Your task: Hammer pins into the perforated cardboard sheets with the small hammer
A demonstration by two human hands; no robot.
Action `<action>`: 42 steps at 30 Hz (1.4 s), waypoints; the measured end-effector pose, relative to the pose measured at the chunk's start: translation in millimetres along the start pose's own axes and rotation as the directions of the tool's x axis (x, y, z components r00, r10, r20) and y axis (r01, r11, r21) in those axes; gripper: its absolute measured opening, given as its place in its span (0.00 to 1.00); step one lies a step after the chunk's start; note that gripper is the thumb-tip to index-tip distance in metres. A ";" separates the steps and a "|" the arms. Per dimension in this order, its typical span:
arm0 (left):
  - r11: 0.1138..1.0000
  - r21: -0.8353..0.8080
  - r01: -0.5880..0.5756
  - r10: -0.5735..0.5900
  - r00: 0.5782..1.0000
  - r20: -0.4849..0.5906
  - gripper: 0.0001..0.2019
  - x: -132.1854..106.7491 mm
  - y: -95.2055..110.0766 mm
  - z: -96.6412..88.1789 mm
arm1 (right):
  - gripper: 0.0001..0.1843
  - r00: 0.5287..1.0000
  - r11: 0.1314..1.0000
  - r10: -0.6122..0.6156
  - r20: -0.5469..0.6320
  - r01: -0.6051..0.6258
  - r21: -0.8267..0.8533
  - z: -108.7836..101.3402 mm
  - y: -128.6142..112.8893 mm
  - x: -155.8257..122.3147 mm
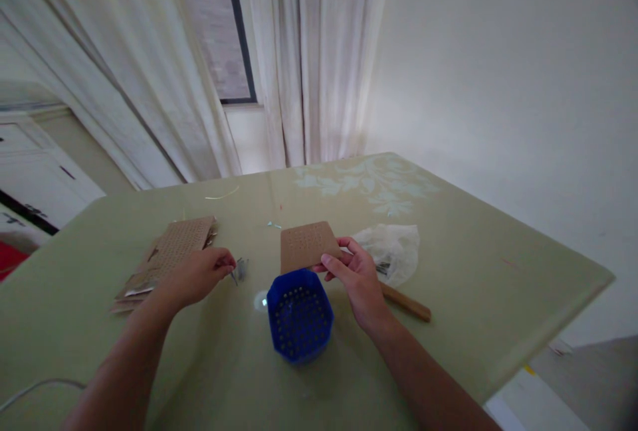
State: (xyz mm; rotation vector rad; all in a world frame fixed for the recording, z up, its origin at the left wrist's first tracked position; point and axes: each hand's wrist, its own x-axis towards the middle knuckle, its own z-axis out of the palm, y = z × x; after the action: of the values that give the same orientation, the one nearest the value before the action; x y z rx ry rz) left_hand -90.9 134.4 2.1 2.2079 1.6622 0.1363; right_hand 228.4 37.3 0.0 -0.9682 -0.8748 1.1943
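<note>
My right hand [356,275] grips a square piece of brown cardboard [306,245], dotted with rows of small holes, by its right edge. The cardboard is tilted above the far rim of a blue plastic basket [300,318] with a perforated bottom. To the left, my left hand [209,271] pinches a thin metal nail [234,278] between thumb and fingertips, its point downward. Just beside those fingertips lies a small pile of similar nails [242,269] on the table.
Left of my left hand is a stack of cardboard sheets [169,252]. A translucent plastic bag [396,248] with dark thin pieces lies at right, by a wooden handle [406,301]. Small bits [274,224] sit farther back on the green table [473,291]. A white cable [42,384] runs at lower left.
</note>
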 end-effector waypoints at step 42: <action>0.464 -0.884 -0.056 0.307 0.946 0.101 0.25 -29.9 100.5 -13.1 | 0.20 0.976 0.994 0.107 0.189 -0.106 -0.017 -5.3 1.6 2.3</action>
State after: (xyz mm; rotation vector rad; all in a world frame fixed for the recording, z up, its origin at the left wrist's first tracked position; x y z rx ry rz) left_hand -12.5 85.8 53.7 1.4667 0.8449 0.6034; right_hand 233.2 38.9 -3.3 -0.9269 -0.9879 1.3931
